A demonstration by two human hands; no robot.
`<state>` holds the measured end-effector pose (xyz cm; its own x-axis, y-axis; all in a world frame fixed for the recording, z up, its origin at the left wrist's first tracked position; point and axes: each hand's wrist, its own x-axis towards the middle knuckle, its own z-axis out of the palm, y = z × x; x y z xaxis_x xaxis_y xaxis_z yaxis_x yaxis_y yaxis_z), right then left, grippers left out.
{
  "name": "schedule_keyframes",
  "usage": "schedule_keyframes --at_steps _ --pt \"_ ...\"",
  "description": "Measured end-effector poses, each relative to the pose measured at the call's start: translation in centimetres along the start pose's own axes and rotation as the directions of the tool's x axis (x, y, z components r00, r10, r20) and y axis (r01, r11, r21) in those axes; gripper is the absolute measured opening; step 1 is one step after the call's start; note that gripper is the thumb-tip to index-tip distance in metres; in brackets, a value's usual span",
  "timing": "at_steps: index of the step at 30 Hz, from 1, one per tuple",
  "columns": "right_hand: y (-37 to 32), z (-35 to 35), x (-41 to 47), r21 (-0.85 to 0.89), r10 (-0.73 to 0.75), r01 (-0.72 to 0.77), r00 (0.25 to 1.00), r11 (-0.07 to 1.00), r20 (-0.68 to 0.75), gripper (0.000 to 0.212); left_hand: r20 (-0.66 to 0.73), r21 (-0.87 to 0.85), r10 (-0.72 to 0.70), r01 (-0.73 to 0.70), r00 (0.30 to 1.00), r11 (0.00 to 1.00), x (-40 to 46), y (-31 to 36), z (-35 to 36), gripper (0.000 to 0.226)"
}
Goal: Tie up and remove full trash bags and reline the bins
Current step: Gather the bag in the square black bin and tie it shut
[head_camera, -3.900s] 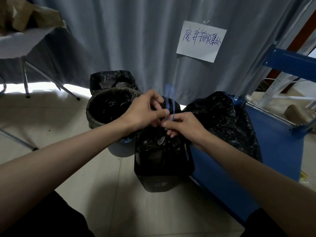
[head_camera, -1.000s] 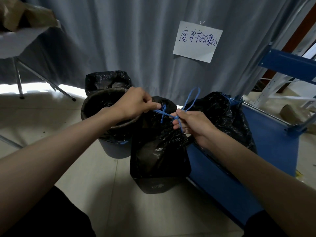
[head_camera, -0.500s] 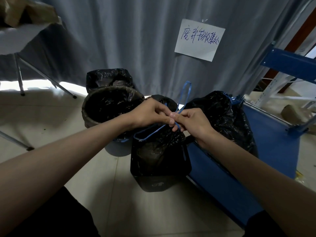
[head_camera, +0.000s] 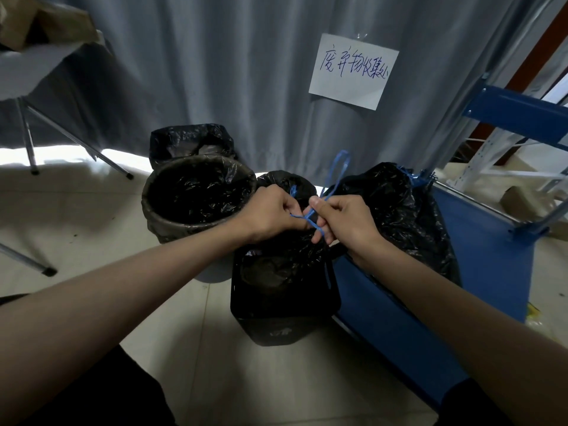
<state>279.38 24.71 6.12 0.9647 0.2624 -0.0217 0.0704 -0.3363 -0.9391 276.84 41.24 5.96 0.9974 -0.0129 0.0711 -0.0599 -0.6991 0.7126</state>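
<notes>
The left hand [head_camera: 272, 215] and right hand [head_camera: 341, 221] meet fingertip to fingertip, each with fingers curled and pinching the blue drawstring [head_camera: 310, 215] of a black trash bag [head_camera: 282, 259]. The cord crosses between the two hands; one loop [head_camera: 339, 169] of it stands up above the right hand, and a short end pokes up by the left thumb. The gathered bag neck sits directly beneath both hands, and the bag fills a dark rectangular bin [head_camera: 284, 315] on the tiled floor [head_camera: 215, 364] below them. Left of the left hand stands a round bin [head_camera: 196, 201] lined with a black bag, its mouth open, with another black bag [head_camera: 192, 141] behind it. Right of the right hand a tied black bag [head_camera: 399, 216] leans on a blue rack [head_camera: 473, 250]. Beyond the hands hangs a grey curtain [head_camera: 230, 72] bearing a handwritten paper sign [head_camera: 353, 72].
</notes>
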Motion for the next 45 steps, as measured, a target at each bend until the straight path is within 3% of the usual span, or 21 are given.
schedule_keyframes --at_steps 3,7,11,17,19,22,24,27,30,35,41,45 --pt "0.3 0.1 0.1 0.036 0.142 -0.144 0.989 0.989 0.036 0.036 -0.084 0.309 0.127 -0.095 0.988 0.946 -1.0 0.9 0.6 0.023" --pt "0.4 0.0 0.3 0.089 0.282 -0.289 0.955 0.953 0.090 0.042 -0.064 0.459 0.322 -0.258 0.945 0.850 -1.9 1.4 1.0 0.017" --pt "0.6 -0.1 0.7 0.081 0.291 -0.302 0.949 0.950 0.122 0.040 -0.017 0.452 0.393 -0.343 0.920 0.823 -1.7 0.9 0.8 0.016" --pt "0.8 -0.6 1.0 0.041 0.242 -0.255 0.950 0.966 0.199 0.026 0.086 0.281 0.443 -0.448 0.893 0.849 -0.7 0.1 -0.5 0.007" --pt "0.7 -0.7 1.1 0.088 0.198 -0.219 0.960 0.972 0.197 0.019 0.137 0.184 0.385 -0.405 0.913 0.896 -0.5 0.1 -0.7 0.004" --pt "0.2 -0.7 1.2 0.209 0.165 -0.193 0.976 0.959 0.145 0.025 0.263 -0.041 0.198 -0.194 0.944 0.980 -0.9 0.5 -1.1 0.002" --pt "-0.3 -0.6 1.0 0.216 0.114 -0.150 0.979 0.965 0.169 0.023 0.345 -0.182 0.109 -0.048 0.932 0.982 -1.1 0.8 -1.7 0.010" --pt "-0.7 -0.4 0.5 0.098 -0.019 -0.009 0.961 0.995 0.275 0.035 0.380 -0.244 -0.008 0.109 0.925 0.964 -1.1 0.9 -2.7 0.017" --pt "-0.6 -0.3 0.0 -0.057 -0.129 0.148 0.959 0.987 0.252 0.043 0.382 -0.245 -0.094 0.199 0.919 0.949 -0.9 0.5 -2.7 0.018" --pt "0.1 -0.3 -0.3 -0.131 -0.197 0.221 0.965 0.967 0.172 0.028 0.360 -0.265 -0.125 0.230 0.925 0.936 -1.1 0.6 -2.6 0.026" --pt "-0.3 0.1 -0.8 -0.276 -0.215 0.256 0.961 0.926 0.172 0.016 0.327 -0.287 -0.130 0.229 0.936 0.930 -1.0 0.4 -2.7 0.022" --pt "-0.2 0.2 -0.1 -0.387 -0.178 0.251 0.960 0.888 0.214 0.022 0.248 -0.343 -0.104 0.188 0.963 0.920 -0.8 0.5 -2.8 0.018"
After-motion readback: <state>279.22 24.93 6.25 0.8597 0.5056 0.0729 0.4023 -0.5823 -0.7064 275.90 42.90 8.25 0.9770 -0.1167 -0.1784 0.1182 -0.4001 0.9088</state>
